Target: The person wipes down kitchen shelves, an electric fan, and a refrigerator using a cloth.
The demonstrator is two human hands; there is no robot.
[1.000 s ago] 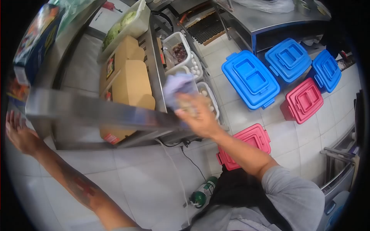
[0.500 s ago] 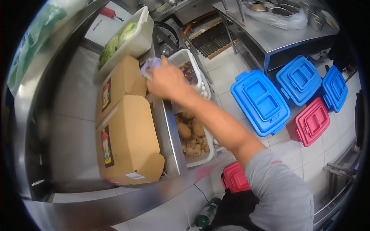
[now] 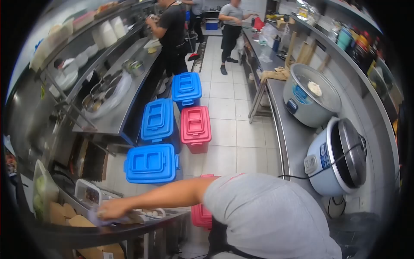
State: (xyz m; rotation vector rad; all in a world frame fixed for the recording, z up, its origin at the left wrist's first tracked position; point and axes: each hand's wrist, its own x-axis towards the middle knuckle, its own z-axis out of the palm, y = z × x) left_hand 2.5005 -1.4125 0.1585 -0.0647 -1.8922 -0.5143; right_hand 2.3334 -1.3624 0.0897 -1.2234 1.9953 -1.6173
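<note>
My right hand (image 3: 113, 209) reaches to the lower left of the head view, its fingers closed on a crumpled lavender cloth (image 3: 95, 216). The cloth hangs near the steel counter edge and is smeared by motion. Just beyond the hand is a white basket (image 3: 79, 189) with dark contents. Brown cardboard boxes (image 3: 82, 222) stand to the left of the hand, partly hidden. Several white egg-like items (image 3: 155, 212) lie in a tray under my forearm. My left hand is out of view.
Blue lidded bins (image 3: 151, 164) and a red bin (image 3: 196, 125) stand on the tiled floor. Rice cookers (image 3: 321, 162) sit on the right counter. Three people stand at the far end, one a person in black (image 3: 172, 30). A lettuce container (image 3: 43, 190) is far left.
The view has swung right and up, bringing the aisle, rice cookers and people into sight. My right hand still grips the cloth, which now lies lower left, by the near boxes.
</note>
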